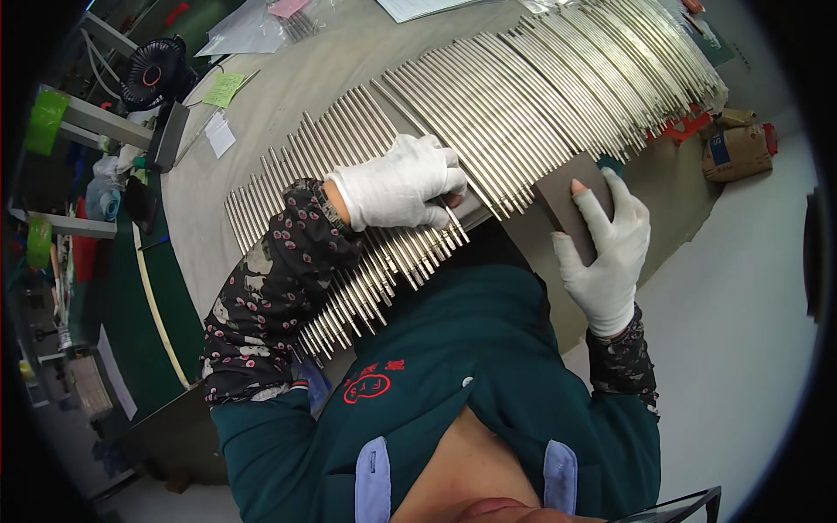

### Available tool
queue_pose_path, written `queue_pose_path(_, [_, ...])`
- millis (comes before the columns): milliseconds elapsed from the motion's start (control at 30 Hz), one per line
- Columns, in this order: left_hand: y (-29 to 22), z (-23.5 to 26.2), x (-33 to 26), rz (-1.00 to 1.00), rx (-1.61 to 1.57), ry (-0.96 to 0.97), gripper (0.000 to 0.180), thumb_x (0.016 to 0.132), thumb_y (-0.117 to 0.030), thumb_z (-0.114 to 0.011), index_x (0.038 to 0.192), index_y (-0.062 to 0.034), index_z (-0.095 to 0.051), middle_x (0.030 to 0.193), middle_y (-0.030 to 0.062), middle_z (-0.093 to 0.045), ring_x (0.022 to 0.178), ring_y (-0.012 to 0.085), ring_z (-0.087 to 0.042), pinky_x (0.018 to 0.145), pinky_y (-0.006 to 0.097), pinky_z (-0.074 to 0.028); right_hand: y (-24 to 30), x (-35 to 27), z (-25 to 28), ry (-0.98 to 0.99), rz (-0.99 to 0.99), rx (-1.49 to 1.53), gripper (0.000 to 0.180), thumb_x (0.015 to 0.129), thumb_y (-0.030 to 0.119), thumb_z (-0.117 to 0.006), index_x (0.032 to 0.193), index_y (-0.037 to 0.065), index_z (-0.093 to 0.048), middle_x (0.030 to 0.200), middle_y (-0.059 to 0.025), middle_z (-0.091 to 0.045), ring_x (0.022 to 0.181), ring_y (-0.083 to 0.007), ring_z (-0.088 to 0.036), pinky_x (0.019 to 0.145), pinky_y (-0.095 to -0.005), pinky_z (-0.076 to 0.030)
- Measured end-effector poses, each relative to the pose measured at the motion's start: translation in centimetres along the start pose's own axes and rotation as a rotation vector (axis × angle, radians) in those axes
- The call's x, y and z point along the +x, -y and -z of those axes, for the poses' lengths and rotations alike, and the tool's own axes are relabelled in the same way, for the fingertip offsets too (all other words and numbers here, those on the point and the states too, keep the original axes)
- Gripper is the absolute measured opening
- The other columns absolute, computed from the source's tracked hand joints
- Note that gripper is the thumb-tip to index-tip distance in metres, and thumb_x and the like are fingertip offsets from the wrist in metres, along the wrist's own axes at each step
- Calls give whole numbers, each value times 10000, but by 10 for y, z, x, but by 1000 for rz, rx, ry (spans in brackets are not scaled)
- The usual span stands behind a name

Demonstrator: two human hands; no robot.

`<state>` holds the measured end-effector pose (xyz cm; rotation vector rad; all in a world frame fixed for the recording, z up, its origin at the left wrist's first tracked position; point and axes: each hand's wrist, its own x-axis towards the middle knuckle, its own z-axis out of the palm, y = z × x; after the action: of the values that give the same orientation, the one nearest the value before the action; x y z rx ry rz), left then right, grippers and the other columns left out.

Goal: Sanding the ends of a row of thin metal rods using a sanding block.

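Many slim silver metal rods [471, 105] lie side by side in a broad fan across the table. My left hand [397, 185], in a white glove with bare fingertips, rests over the rods left of the middle. Its fingers are curled and closed at the near end of a rod, beside a gap in the row; the palm hides the exact grip. My right hand [608, 248], gloved the same way, grips a flat grey-brown block [558, 199] at the rods' near edge. Thumb and a finger lie on its face, while its far side is hidden.
A black fan [153, 74] stands at the far left, near a yellow note [224, 90]. Plastic bags [248, 30] and papers lie at the table's back. On the right, beyond the rods, sits a brown cardboard package [739, 155].
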<state>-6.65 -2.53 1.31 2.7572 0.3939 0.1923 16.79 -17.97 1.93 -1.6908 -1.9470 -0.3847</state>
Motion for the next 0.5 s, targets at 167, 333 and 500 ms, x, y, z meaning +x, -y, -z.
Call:
queue_pose_path(167, [-1, -3, 10, 59, -149, 33, 252, 702, -212, -769, 810, -76, -586, 768, 44, -594, 788, 256, -582, 704, 369, -468, 5, 1, 2, -8, 32, 3, 590, 638, 208, -742, 1200, 141, -577, 1281, -210, -471, 1056, -345, -475, 902, -438, -390])
queue_pose_path(333, [12, -23, 10, -87, -228, -225, 187, 711, -209, -759, 788, -86, -641, 730, 55, -623, 722, 266, -615, 691, 383, -473, 34, 0, 4, 139, 119, 216, 601, 615, 246, -764, 1180, 150, -581, 1272, -209, -463, 1036, -338, -499, 849, -419, -404])
queue_pose_path(500, [11, -23, 7, -91, -168, -259, 186, 726, -229, -746, 776, -83, -642, 722, 63, -619, 732, 259, -614, 672, 375, -458, 33, 12, -2, 138, 50, -62, 529, 636, 249, -751, 1133, 129, -614, 1246, -217, -474, 1009, -344, -514, 786, -408, -419])
